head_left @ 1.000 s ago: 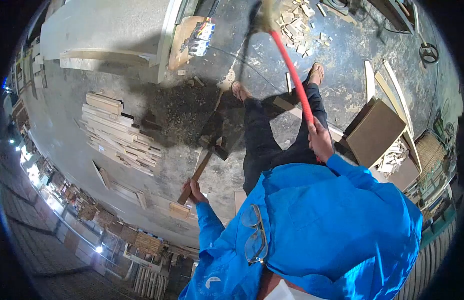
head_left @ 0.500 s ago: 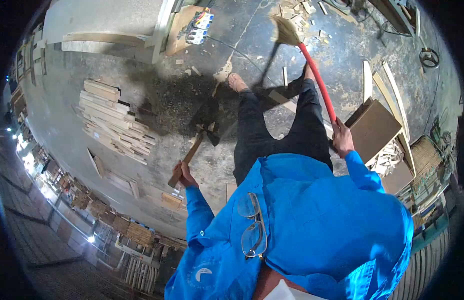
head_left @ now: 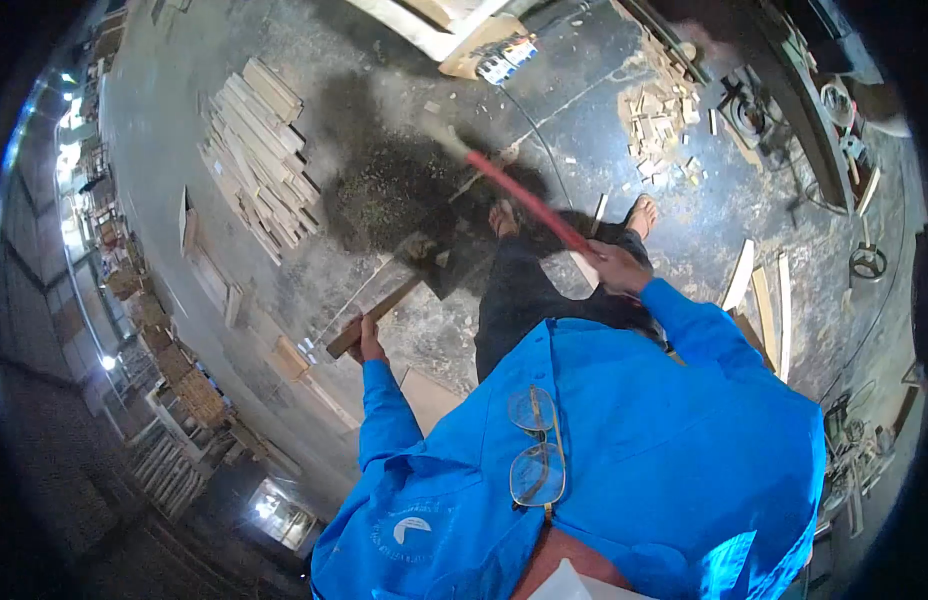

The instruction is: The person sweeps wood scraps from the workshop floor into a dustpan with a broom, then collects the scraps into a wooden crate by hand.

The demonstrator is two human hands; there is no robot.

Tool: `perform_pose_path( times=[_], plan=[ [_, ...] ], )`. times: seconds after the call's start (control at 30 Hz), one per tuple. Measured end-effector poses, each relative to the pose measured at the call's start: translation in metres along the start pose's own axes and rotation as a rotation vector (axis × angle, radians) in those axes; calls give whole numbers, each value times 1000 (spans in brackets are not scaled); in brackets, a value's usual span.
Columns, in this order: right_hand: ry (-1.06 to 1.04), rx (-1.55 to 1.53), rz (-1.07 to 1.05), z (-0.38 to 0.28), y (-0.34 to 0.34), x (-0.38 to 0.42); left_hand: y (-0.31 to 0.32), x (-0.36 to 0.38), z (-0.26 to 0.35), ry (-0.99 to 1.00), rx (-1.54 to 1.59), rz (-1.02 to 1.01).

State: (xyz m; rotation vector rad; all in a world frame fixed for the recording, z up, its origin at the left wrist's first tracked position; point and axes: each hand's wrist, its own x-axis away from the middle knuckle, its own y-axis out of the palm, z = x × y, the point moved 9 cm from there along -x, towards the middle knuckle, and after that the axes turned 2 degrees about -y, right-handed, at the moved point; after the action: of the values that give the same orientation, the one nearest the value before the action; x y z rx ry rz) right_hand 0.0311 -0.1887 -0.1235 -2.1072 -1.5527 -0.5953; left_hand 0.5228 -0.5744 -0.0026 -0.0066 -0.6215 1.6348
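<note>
Clenching the broom (head_left: 529,199), right hand (head_left: 621,269) has bristles (head_left: 442,133) ahead-left; left hand (head_left: 368,342) clasps a wooden handle (head_left: 392,300).

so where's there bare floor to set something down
Bare floor shows between the plank stack and the white-edged board, and, stained, between the right foot and pale strips. It's crowded at the wood scraps and cables beside them; the broom passes close by the left foot.

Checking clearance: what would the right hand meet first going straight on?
The right hand grips a broom; beyond it, the way looks free over the floor; depth near the left foot is unclear.
</note>
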Motion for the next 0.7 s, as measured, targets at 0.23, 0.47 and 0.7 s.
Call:
perform_pose_path(
  times=[0.23, 0.47, 0.7],
  plan=[
    [248, -62, -89, -42, 152, -211, -64, -66, -76, 148, -104, -2],
    [518, -322, 346, -8, 187, -160, -90, -93, -91, 96, -157, -121],
    [563, -405, 544, -82, 169, -53, -122, -116, -127, -132, -211, -37]
  ],
)
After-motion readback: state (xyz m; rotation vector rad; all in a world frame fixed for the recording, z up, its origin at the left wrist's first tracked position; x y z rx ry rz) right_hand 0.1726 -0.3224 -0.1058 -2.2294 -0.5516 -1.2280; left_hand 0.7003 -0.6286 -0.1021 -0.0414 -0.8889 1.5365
